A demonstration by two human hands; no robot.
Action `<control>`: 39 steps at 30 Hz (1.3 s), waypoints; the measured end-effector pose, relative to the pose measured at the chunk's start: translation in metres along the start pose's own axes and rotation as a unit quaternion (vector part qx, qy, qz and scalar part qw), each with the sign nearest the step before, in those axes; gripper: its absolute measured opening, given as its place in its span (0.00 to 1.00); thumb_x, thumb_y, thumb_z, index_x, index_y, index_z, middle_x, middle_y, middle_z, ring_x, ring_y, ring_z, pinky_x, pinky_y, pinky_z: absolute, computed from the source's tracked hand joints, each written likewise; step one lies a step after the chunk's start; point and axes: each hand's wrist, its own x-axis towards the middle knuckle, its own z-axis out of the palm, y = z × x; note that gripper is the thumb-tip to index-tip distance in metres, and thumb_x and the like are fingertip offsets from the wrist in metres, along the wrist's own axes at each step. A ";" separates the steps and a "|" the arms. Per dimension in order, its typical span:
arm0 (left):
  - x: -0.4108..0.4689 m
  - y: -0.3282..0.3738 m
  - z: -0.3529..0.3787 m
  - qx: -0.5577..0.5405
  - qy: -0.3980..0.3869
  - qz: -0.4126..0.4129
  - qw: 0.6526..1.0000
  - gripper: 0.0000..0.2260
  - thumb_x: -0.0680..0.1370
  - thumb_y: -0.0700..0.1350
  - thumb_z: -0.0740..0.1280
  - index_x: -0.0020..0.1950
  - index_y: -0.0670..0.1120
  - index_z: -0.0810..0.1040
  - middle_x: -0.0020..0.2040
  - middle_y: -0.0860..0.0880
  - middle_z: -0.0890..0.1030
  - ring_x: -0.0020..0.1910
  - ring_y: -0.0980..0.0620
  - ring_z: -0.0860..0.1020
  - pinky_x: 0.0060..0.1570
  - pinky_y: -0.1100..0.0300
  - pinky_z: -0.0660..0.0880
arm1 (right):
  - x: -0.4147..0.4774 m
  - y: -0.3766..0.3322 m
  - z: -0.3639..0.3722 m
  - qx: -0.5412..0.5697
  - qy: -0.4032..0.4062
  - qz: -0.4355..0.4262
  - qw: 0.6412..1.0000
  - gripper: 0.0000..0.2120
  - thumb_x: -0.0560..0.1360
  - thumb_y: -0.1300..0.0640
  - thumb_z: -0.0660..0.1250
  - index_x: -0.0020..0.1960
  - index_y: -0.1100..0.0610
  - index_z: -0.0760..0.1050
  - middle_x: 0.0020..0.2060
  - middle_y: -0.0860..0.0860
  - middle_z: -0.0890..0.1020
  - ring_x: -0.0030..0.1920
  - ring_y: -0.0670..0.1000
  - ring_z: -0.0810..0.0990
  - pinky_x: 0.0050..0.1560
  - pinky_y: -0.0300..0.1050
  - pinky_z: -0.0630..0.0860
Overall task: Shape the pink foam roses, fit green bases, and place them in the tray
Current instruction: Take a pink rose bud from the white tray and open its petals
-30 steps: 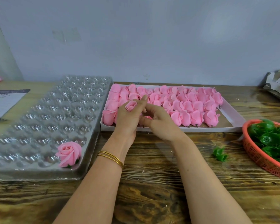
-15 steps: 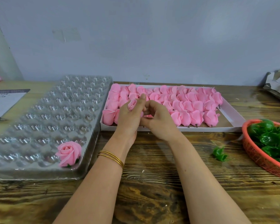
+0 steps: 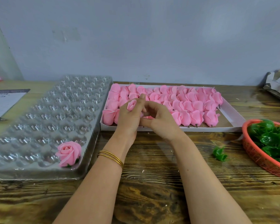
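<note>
The pink rose (image 3: pixel 131 105) poked up from the tight grip of the left hand (image 3: pixel 128 122); the right hand (image 3: pixel 160 122) pinched its lower petals.

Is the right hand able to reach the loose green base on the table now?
Probably yes. The loose green base lies on the table to the outer side of the right hand, nothing between them, though its fingers work at the pink rose.
</note>
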 end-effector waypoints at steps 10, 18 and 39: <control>-0.002 0.002 0.000 -0.002 -0.007 -0.005 1.000 0.10 0.77 0.53 0.71 0.41 0.48 0.83 0.41 0.46 0.84 0.47 0.47 0.84 0.49 0.50 0.81 | 0.003 0.004 0.000 -0.008 0.005 -0.013 1.000 0.15 0.72 0.72 0.69 0.49 0.53 0.76 0.42 0.51 0.79 0.46 0.49 0.79 0.52 0.43 0.79; -0.001 0.002 -0.001 0.013 -0.011 -0.003 1.000 0.19 0.76 0.56 0.71 0.27 0.51 0.75 0.34 0.52 0.80 0.52 0.49 0.82 0.56 0.46 0.79 | 0.000 0.003 -0.005 -0.001 -0.031 -0.003 0.999 0.15 0.76 0.70 0.66 0.58 0.55 0.78 0.43 0.56 0.79 0.49 0.51 0.79 0.56 0.45 0.78; -0.002 0.000 -0.001 0.044 -0.038 0.044 0.997 0.15 0.70 0.60 0.71 0.32 0.49 0.78 0.29 0.55 0.77 0.38 0.58 0.79 0.44 0.60 0.76 | 0.002 0.005 -0.003 -0.005 -0.028 -0.009 1.000 0.16 0.74 0.72 0.66 0.51 0.52 0.78 0.43 0.53 0.82 0.53 0.54 0.82 0.57 0.49 0.79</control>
